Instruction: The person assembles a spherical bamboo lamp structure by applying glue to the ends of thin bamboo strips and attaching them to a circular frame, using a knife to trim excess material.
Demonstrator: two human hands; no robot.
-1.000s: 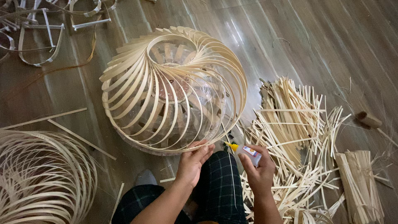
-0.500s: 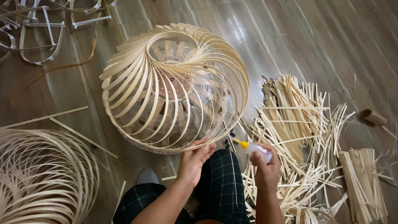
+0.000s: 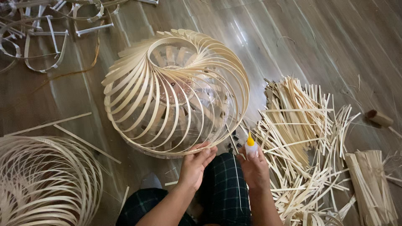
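A round lampshade frame (image 3: 176,90) of curved bamboo strips lies on its side on the wooden floor in front of me. My left hand (image 3: 197,165) grips its lower rim, fingers pressed on the strips. My right hand (image 3: 253,167) is just right of the rim and is closed around a small white glue bottle (image 3: 250,146) with a yellow nozzle pointing up. My knee in dark checked trousers (image 3: 224,188) sits between both forearms.
A loose heap of bamboo strips (image 3: 301,138) spreads to the right, with a tied bundle (image 3: 370,184) beyond it. Another strip frame (image 3: 42,180) sits at the lower left. Bent metal rings (image 3: 46,33) lie at the top left. Single strips (image 3: 46,124) rest on the floor.
My right hand has swung the glue bottle from pointing left at the rim to nozzle upright and drawn slightly back. The left hand stays on the rim.
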